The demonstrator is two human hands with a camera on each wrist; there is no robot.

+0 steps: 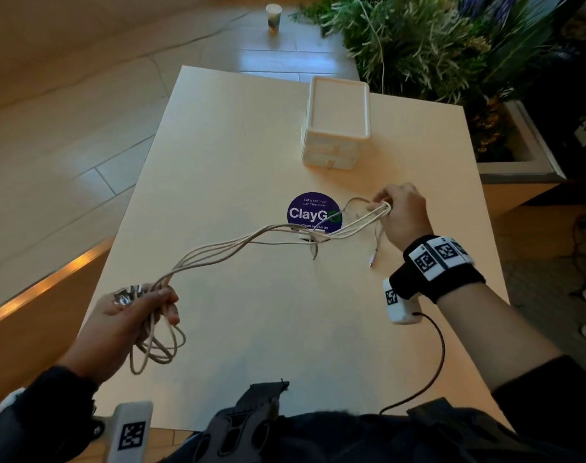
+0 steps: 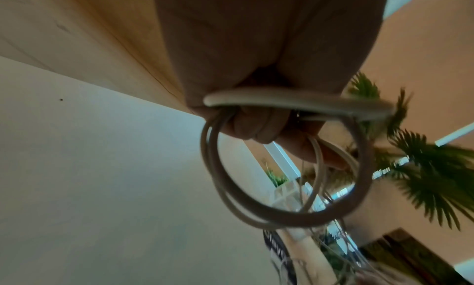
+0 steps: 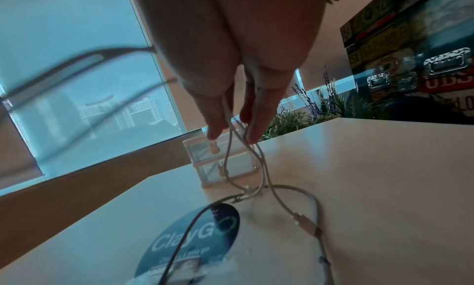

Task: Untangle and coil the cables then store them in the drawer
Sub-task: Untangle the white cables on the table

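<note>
Here, cables point(image 1: 238, 243) strung between hands

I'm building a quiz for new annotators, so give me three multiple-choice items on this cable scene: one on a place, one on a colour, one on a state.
1. Where is the white plastic drawer box?
A. far part of the table
B. on the floor
C. in the person's lap

2. What colour is the round sticker?
A. red
B. dark blue
C. yellow

3. What is the left hand doing?
A. lying flat and empty
B. gripping beige cable loops
C. pulling a drawer

Key: A, it stands beyond the sticker on the pale table; B, white lettering on dark blue; B, loops hang from its curled fingers.
</note>
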